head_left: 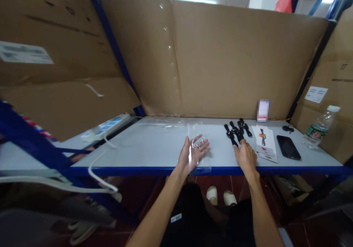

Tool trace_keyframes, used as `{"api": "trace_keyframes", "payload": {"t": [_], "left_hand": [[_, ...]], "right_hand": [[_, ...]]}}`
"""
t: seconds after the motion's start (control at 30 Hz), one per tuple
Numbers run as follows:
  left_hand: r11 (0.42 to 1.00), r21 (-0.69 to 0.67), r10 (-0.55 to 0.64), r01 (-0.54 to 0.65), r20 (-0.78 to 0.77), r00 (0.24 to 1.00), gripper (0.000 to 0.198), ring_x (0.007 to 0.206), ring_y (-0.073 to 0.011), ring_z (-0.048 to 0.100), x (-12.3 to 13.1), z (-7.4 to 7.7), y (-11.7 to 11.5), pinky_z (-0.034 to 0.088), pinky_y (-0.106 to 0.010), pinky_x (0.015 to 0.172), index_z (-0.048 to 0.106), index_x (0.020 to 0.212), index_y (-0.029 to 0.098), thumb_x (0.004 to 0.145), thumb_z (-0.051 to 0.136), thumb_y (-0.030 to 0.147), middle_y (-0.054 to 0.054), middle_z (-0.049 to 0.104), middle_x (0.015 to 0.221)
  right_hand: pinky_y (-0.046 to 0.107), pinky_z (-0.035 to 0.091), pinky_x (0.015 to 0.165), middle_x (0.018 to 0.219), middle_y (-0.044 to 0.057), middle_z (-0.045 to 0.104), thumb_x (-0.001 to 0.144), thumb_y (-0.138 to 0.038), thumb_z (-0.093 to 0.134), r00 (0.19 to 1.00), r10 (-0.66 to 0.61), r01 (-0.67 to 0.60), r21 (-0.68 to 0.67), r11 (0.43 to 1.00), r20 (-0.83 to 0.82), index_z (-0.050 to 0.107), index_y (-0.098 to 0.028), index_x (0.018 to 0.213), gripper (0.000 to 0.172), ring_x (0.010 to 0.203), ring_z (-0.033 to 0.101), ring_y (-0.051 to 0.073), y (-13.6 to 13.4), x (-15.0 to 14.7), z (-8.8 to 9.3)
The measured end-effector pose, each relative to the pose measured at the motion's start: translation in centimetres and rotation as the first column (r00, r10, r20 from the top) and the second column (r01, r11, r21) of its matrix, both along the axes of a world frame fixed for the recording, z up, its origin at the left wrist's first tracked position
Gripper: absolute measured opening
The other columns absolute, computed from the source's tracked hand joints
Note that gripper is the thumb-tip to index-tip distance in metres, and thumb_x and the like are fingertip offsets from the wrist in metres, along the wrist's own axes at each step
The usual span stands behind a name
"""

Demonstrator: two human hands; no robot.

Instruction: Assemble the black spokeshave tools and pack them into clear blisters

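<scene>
My left hand (193,154) is palm up with its fingers spread. A clear plastic blister shell (198,141) with a round bulge lies over its palm and fingers, near the table's front edge. My right hand (246,157) reaches down with its fingers closed at the near end of a black tool (239,133) in a small group. Beside that one lie more black tools, one on the left (231,135) and one on the right (246,128); their exact kind is too small to tell. Printed cards (266,143) showing such a tool lie to the right of my hand.
A black phone (288,147), a small black object (288,129) and a water bottle (318,129) are at the right. More clear plastic (176,121) lies along the back. A power strip (106,127) with white cables sits left. Cardboard walls (220,63) enclose the grey table (149,144).
</scene>
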State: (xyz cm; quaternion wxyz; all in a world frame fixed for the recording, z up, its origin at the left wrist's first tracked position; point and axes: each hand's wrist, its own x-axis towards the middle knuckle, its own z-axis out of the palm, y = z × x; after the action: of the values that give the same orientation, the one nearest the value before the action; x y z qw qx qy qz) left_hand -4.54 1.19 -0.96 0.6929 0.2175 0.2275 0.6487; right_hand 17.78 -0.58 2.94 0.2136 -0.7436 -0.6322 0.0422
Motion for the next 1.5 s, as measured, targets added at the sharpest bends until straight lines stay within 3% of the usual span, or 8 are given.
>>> {"api": "trace_keyframes", "payload": {"t": [0.17,0.47,0.57,0.73,0.87,1.17,1.37,1.5], "left_hand": [[1.0,0.004,0.029,-0.029,-0.033,0.999,0.051,0.092,-0.0264,0.071,0.3,0.2,0.0,0.056,-0.044,0.088,0.058,0.123,0.014,0.099,0.043,0.057,-0.018,0.07,0.101],[1.0,0.022,0.02,-0.018,-0.059,0.998,0.055,0.097,-0.0275,0.07,0.2,0.9,-0.8,0.057,-0.043,0.088,0.053,0.133,0.015,0.099,0.043,0.057,-0.019,0.069,0.106],[1.0,0.016,0.017,-0.016,-0.063,0.998,0.054,0.098,-0.0278,0.07,0.2,0.9,-0.9,0.058,-0.045,0.088,0.053,0.133,0.015,0.099,0.043,0.057,-0.019,0.068,0.108],[1.0,0.013,0.005,-0.005,-0.065,0.998,0.054,0.101,-0.0288,0.07,0.1,0.9,-0.9,0.058,-0.045,0.089,0.052,0.133,0.014,0.1,0.043,0.056,-0.019,0.068,0.108],[1.0,0.018,0.006,-0.005,-0.065,0.998,0.053,0.099,-0.0285,0.071,0.1,0.8,-0.7,0.059,-0.043,0.086,0.054,0.131,0.014,0.1,0.042,0.055,-0.02,0.069,0.107],[1.0,0.02,0.009,-0.008,-0.06,0.998,0.052,0.101,-0.0286,0.071,0.1,0.7,-0.6,0.058,-0.045,0.088,0.054,0.132,0.015,0.1,0.042,0.055,-0.019,0.068,0.109],[1.0,0.021,0.01,-0.009,-0.068,0.998,0.051,0.101,-0.0283,0.071,0.2,0.8,-0.7,0.058,-0.044,0.089,0.054,0.129,0.014,0.101,0.042,0.054,-0.02,0.069,0.109],[1.0,0.022,0.016,-0.015,-0.073,0.997,0.05,0.1,-0.0284,0.072,0.2,0.9,-0.7,0.058,-0.042,0.088,0.055,0.126,0.013,0.101,0.04,0.054,-0.021,0.069,0.109]], "right_hand": [[0.038,0.051,0.083,0.118,0.024,0.065,0.104,-0.036,0.045,0.983,0.054,-0.051,-0.022,0.998,0.175,0.054,-0.008,0.131,0.04,0.104,0.07,0.032,1.9,-1.5,-0.8],[0.037,0.051,0.084,0.107,0.027,0.07,0.097,-0.006,0.034,0.97,0.096,-0.098,-0.004,0.995,0.225,0.045,0.001,0.14,0.044,0.104,0.071,0.031,2.1,-1.5,-1.7],[0.038,0.05,0.088,0.109,0.025,0.071,0.096,-0.004,0.035,0.961,0.137,-0.136,-0.021,0.99,0.239,0.039,-0.002,0.147,0.051,0.107,0.07,0.03,1.6,-1.3,-1.6],[0.033,0.049,0.086,0.114,0.018,0.07,0.097,-0.001,0.029,0.948,0.201,-0.202,-0.019,0.979,0.249,0.05,-0.014,0.139,0.049,0.102,0.071,0.025,1.2,-1.2,-1.5],[0.034,0.049,0.089,0.124,0.018,0.065,0.1,-0.003,0.03,0.904,0.304,-0.307,-0.037,0.951,0.3,0.037,-0.02,0.153,0.057,0.103,0.07,0.024,1.1,-1.3,-1.5],[0.031,0.051,0.088,0.123,0.02,0.065,0.1,-0.003,0.029,0.863,0.361,-0.375,-0.032,0.927,0.353,0.04,-0.015,0.15,0.052,0.104,0.069,0.023,1.0,-1.7,-1.3],[0.032,0.05,0.09,0.129,0.02,0.059,0.099,-0.001,0.03,0.747,0.48,-0.508,-0.071,0.858,0.46,0.033,-0.018,0.156,0.059,0.111,0.064,0.024,0.9,-1.9,-1.2],[0.034,0.052,0.088,0.13,0.02,0.059,0.1,-0.002,0.028,0.72,0.489,-0.527,-0.071,0.847,0.493,0.033,-0.017,0.156,0.058,0.109,0.064,0.025,1.1,-2.1,-1.3]]}}
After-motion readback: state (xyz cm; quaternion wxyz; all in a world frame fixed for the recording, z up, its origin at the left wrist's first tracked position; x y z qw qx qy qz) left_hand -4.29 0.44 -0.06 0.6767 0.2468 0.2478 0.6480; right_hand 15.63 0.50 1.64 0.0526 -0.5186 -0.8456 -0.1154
